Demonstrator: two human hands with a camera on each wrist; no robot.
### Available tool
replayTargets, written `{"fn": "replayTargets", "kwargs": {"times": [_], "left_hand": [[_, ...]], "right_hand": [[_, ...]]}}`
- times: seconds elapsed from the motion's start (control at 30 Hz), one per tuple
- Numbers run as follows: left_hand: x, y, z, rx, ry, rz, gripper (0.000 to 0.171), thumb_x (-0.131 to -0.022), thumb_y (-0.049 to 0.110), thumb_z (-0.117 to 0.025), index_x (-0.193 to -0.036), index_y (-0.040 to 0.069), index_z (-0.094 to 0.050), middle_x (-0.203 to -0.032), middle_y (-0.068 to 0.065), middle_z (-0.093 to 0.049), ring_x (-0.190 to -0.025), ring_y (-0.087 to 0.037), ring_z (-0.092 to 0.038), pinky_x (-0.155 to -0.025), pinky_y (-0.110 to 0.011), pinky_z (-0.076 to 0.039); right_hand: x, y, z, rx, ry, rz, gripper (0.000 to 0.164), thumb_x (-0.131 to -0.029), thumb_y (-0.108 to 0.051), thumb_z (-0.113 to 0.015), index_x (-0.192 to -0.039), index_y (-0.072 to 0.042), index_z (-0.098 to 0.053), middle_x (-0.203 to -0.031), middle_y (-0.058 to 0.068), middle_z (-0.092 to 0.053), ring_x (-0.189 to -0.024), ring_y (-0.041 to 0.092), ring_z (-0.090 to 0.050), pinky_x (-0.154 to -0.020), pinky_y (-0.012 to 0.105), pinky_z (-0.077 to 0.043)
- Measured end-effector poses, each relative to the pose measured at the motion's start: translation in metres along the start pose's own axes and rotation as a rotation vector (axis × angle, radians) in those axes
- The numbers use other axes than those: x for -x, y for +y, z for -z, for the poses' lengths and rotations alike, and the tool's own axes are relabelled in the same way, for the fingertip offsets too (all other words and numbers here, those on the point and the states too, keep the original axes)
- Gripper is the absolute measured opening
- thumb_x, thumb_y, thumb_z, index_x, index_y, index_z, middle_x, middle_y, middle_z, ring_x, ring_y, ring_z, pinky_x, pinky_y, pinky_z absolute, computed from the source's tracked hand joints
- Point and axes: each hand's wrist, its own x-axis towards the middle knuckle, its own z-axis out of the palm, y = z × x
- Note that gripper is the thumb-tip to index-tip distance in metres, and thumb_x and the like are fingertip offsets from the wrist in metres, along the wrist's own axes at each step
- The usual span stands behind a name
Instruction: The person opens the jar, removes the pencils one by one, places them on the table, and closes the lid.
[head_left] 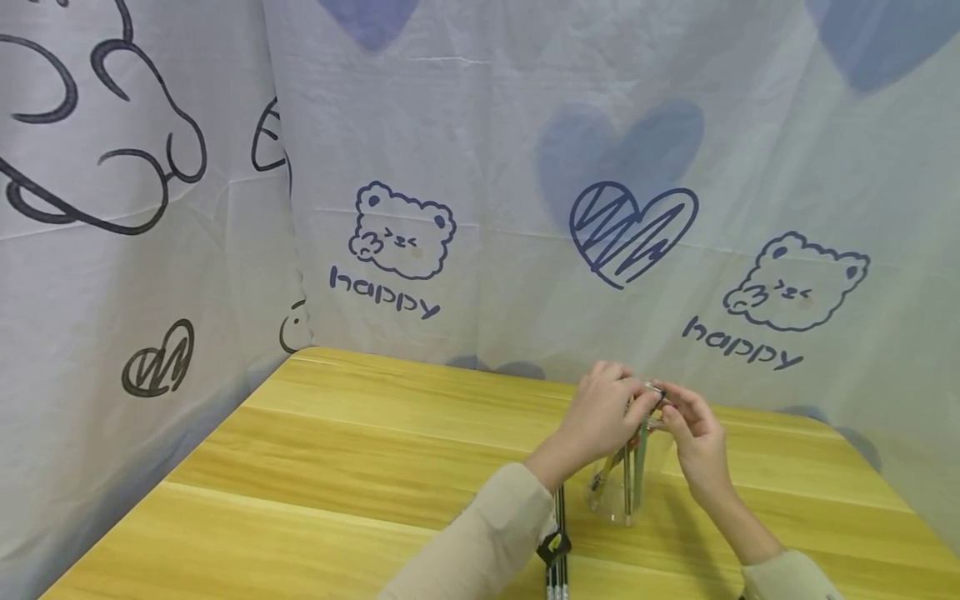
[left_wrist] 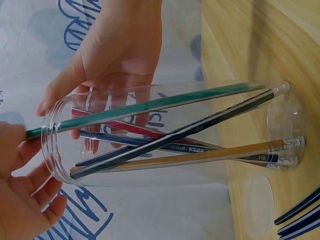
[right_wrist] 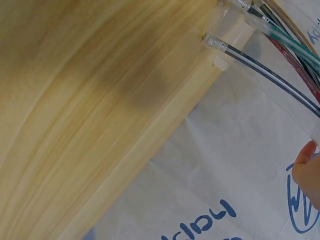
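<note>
A clear plastic jar stands on the wooden table between both hands, lying sideways in the left wrist view because that view is rotated. Inside it lean several pencils, among them a yellow pencil, a red pencil and dark ones. My left hand pinches the upper end of a green pencil, which sticks out of the jar's mouth. With its thumb at the rim and fingers behind the wall, my right hand holds the jar. Only part of that hand shows in the right wrist view.
Several dark pencils lie on the table beside the jar, under my left wrist in the head view. Close to the jar's base is a round clear lid. A printed white cloth hangs behind the table.
</note>
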Motion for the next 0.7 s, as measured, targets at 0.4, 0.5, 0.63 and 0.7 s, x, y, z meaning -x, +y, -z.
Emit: {"fn": "replayTargets", "kwargs": {"times": [0.4, 0.5, 0.63, 0.7], "left_hand": [[0.0000, -0.0039, -0.0019, 0.268, 0.119, -0.019, 0.025, -0.097, 0.021, -0.040, -0.086, 0.008, -0.059, -0.064, 0.008, -0.054, -0.048, 0.000, -0.039, -0.053, -0.010, -0.036], [0.0001, -0.0046, -0.0030, 0.316, 0.123, -0.052, 0.021, -0.095, 0.022, -0.045, -0.089, 0.006, -0.059, -0.068, 0.005, -0.059, -0.049, 0.003, -0.041, -0.044, -0.008, -0.035], [0.0009, -0.0055, -0.0030, 0.322, 0.119, -0.127, 0.018, -0.088, 0.020, -0.058, -0.095, 0.004, -0.057, -0.071, 0.004, -0.063, -0.053, 0.006, -0.046, -0.046, -0.006, -0.036], [0.0011, -0.0058, -0.0026, 0.328, 0.113, -0.151, 0.018, -0.085, 0.015, -0.062, -0.096, 0.003, -0.056, -0.071, 0.003, -0.064, -0.051, 0.006, -0.046, -0.044, -0.007, -0.036]], "right_hand": [[0.0002, 0.0014, -0.0003, 0.022, 0.021, -0.002, 0.026, -0.090, 0.011, -0.039, -0.115, 0.011, -0.046, -0.109, 0.001, -0.060, -0.090, 0.010, -0.058, -0.070, 0.018, -0.049], [0.0001, 0.0018, 0.0000, 0.016, 0.017, -0.004, 0.026, -0.090, 0.011, -0.039, -0.115, 0.008, -0.048, -0.109, 0.001, -0.060, -0.091, 0.009, -0.058, -0.071, 0.018, -0.049], [0.0006, 0.0017, 0.0003, 0.031, 0.029, -0.022, 0.026, -0.090, 0.010, -0.040, -0.115, 0.008, -0.048, -0.108, 0.000, -0.060, -0.092, 0.009, -0.058, -0.072, 0.018, -0.048], [0.0008, 0.0014, 0.0002, 0.045, 0.038, -0.034, 0.025, -0.090, 0.010, -0.040, -0.115, 0.011, -0.047, -0.108, -0.001, -0.060, -0.091, 0.009, -0.058, -0.073, 0.018, -0.048]]}}
